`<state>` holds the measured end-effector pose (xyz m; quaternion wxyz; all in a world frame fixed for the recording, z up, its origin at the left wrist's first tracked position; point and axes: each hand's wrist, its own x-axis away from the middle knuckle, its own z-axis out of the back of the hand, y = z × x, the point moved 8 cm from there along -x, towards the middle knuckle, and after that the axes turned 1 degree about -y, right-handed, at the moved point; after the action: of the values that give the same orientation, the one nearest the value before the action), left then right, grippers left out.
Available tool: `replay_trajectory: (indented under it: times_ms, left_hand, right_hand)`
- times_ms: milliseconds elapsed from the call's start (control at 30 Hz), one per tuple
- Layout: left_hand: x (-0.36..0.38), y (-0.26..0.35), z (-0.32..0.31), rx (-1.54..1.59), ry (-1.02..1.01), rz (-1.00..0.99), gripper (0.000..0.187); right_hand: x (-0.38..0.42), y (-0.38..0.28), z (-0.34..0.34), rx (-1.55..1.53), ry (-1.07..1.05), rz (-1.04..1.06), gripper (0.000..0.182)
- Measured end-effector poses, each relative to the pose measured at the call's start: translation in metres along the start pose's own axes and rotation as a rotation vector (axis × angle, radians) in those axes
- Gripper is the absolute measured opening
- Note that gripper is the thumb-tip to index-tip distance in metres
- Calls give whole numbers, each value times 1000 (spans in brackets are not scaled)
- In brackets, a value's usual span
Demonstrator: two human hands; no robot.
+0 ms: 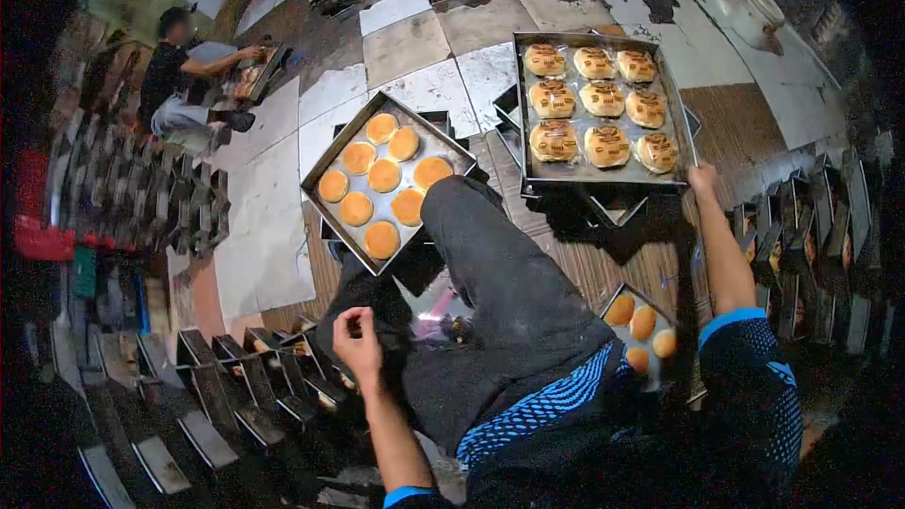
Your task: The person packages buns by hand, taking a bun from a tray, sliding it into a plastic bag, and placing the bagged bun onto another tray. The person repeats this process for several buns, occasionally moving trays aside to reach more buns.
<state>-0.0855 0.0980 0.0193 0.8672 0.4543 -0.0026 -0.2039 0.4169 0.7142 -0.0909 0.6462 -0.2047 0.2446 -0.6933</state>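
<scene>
My right hand (702, 179) grips the right edge of a square metal tray (603, 178), near its front corner. The tray holds several round buns (601, 99) in clear printed wrappers, laid in rows. My left hand (358, 344) is raised over my left leg, its fingers curled into a loop with nothing visible in them. In front of it, turned cornerwise, is another metal tray (325, 226) with several unwrapped golden buns (384, 175). My knee overlaps that tray's right side.
A smaller-looking tray (617, 297) of buns lies by my right hip, partly hidden. Stacked metal trays (141, 179) stand at the left, with more stacks (820, 226) at the right and along the back. Another person (179, 85) sits at the far left, reaching to a tray (269, 73).
</scene>
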Motion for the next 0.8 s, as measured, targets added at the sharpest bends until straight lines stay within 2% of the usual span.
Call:
replay_trajectory:
  times_ms: [33,100,167,200,233,267,300,367,400,433,500,567,633,667,767,800]
  left_hand:
    - [0,0,-10,35,-24,18,13]
    - [10,29,-34,-74,-96,-49,20]
    - [32,6,-72,-187,-223,-98,23]
    - [44,-5,-85,-181,-307,-36,24]
    - [53,-14,-94,-176,-391,23,24]
    - [51,-4,-89,-153,-335,-56,21]
    - [51,-6,-84,-95,-346,9,19]
    - [50,19,-71,-109,-413,33,21]
    - [55,28,-63,-64,-364,-141,28]
    - [55,35,-58,-72,-369,-111,32]
    - [57,38,-43,-28,-317,-97,33]
    - [62,29,-37,-27,-274,-74,29]
    - [66,10,-48,-40,-289,-58,18]
    - [62,15,-52,-59,-238,-134,8]
    - [50,3,-75,-145,-246,-93,13]
    - [50,1,-74,-160,-253,-74,16]
  right_hand:
    - [17,-26,15,33,198,57,27]
    - [64,-89,25,147,598,434,31]
    - [130,-189,26,-170,343,683,30]
    - [150,-208,-4,-321,183,709,28]
    - [189,-249,-13,-449,34,847,21]
    - [232,-288,-24,-591,-168,1021,12]
    - [277,-326,-20,-651,-318,1146,5]
    - [354,-361,-52,-781,-737,1214,12]
    - [425,-368,-107,-606,-1149,1288,19]
    - [455,-357,-138,-332,-1189,1367,24]
    - [482,-342,-153,-63,-1365,1375,27]
    - [474,-339,-150,-317,-1385,1341,28]
    - [459,-339,-144,-410,-1377,1357,26]
    - [458,-342,-139,-427,-1367,1359,26]
    - [470,-352,-138,-419,-1311,1410,24]
    - [470,-351,-145,-333,-1282,1340,21]
